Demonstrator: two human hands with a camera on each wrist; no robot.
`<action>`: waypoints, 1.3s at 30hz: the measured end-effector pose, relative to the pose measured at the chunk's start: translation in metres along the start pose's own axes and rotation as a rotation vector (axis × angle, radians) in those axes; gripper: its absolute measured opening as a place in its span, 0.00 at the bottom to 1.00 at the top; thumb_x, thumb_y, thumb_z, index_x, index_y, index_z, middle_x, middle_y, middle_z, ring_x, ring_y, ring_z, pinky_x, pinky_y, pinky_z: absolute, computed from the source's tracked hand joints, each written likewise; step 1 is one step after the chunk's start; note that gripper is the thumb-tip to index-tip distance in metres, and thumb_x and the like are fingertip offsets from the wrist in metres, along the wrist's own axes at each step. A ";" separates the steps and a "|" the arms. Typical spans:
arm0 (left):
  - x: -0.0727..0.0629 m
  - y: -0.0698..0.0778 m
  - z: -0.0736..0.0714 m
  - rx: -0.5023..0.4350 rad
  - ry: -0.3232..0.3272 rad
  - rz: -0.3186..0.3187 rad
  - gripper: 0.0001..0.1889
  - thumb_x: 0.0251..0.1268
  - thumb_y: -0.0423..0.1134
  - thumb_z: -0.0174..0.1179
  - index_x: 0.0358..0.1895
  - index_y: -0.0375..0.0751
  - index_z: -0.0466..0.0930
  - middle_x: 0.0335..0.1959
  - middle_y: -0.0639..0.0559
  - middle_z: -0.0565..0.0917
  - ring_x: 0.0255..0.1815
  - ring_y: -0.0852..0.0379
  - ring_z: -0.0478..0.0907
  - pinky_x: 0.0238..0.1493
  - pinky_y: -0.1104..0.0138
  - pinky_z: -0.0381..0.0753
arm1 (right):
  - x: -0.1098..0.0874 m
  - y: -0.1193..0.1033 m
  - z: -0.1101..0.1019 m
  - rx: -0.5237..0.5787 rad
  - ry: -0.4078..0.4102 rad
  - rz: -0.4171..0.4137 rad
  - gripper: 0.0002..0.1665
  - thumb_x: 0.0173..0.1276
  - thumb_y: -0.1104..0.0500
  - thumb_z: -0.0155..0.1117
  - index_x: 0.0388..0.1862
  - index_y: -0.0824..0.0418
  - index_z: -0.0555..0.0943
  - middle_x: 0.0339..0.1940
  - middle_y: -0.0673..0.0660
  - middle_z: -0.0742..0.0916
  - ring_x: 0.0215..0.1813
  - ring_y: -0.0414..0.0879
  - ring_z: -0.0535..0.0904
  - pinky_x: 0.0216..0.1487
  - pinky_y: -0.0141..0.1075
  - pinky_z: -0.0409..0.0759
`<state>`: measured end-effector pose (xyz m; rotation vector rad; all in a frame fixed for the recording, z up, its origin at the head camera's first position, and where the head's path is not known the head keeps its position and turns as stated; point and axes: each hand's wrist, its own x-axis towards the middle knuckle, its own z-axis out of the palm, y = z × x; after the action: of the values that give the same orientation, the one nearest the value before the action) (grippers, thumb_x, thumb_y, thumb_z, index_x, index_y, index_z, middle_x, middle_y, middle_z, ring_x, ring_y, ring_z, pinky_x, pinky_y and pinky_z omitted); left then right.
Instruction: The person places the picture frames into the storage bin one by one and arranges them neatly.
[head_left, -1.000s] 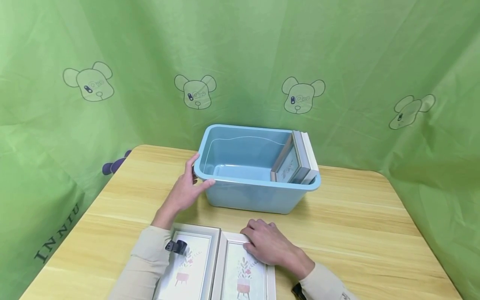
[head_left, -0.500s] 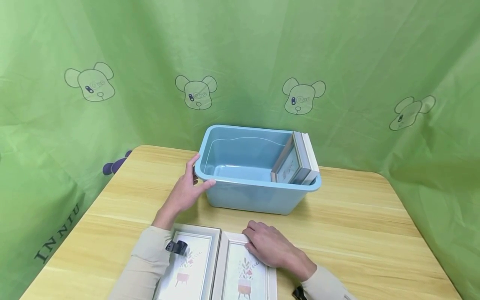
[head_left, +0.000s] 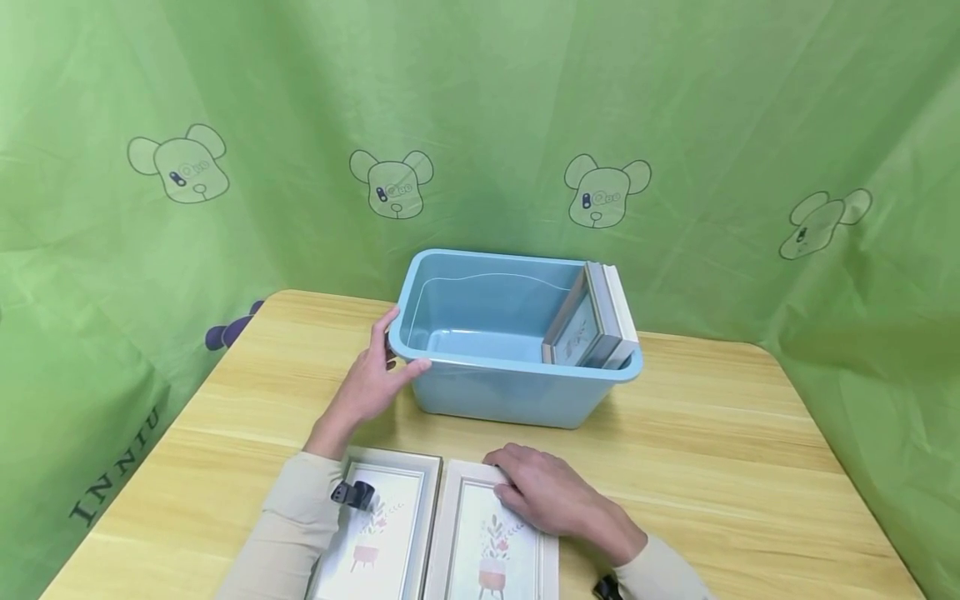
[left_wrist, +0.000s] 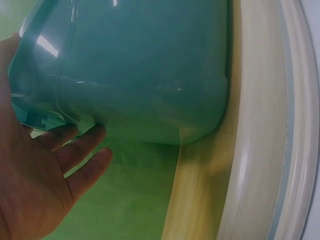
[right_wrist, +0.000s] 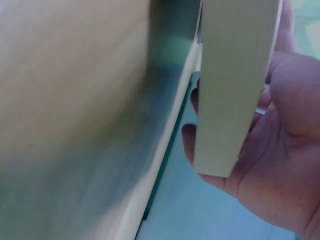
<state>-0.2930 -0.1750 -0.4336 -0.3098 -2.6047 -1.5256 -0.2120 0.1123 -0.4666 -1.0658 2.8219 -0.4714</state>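
A light-blue plastic tub (head_left: 498, 392) stands on the table, and my left hand (head_left: 371, 385) holds its near left corner by the rim. In the left wrist view, fingers of the left hand (left_wrist: 45, 175) lie against the tub wall (left_wrist: 150, 75). Two picture frames with potted-plant prints lie face up at the near edge. My right hand (head_left: 551, 492) grips the upper right corner of the pale right-hand frame (head_left: 491, 533). The right wrist view shows the frame's side edge (right_wrist: 235, 85) between the thumb and fingers of the right hand (right_wrist: 285, 145). The silver-edged left frame (head_left: 382, 533) lies under my left forearm.
Several picture frames (head_left: 600, 317) lean together at the tub's right end. Wooden tabletop (head_left: 720, 450) extends on both sides of the tub. A green curtain (head_left: 495, 100) with bear-head drawings hangs behind the table and at its sides.
My right hand has shifted slightly right with the right-hand picture frame, and the gap between the two frames has widened. The left hand and the tub stay where they were.
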 end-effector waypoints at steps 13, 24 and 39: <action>0.000 0.001 0.000 -0.006 -0.002 0.011 0.50 0.59 0.62 0.62 0.77 0.65 0.38 0.70 0.37 0.68 0.69 0.43 0.69 0.69 0.50 0.70 | -0.006 0.005 -0.027 0.132 -0.002 -0.045 0.21 0.66 0.52 0.63 0.58 0.43 0.79 0.49 0.38 0.82 0.51 0.32 0.77 0.56 0.35 0.79; 0.000 0.003 0.000 -0.002 0.007 0.024 0.50 0.59 0.60 0.63 0.77 0.61 0.39 0.69 0.37 0.70 0.67 0.42 0.71 0.68 0.49 0.71 | -0.010 0.009 -0.048 0.312 0.057 -0.168 0.28 0.52 0.59 0.73 0.53 0.42 0.81 0.34 0.37 0.79 0.35 0.31 0.73 0.34 0.27 0.78; -0.001 0.002 0.000 -0.006 0.003 0.023 0.50 0.59 0.60 0.63 0.77 0.62 0.39 0.68 0.37 0.71 0.67 0.42 0.72 0.68 0.49 0.71 | -0.021 0.010 -0.057 0.438 0.092 -0.201 0.25 0.53 0.60 0.73 0.52 0.45 0.82 0.39 0.41 0.85 0.32 0.32 0.72 0.32 0.28 0.77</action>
<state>-0.2915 -0.1741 -0.4324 -0.3368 -2.5850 -1.5261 -0.2136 0.1479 -0.4165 -1.2508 2.5091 -1.1200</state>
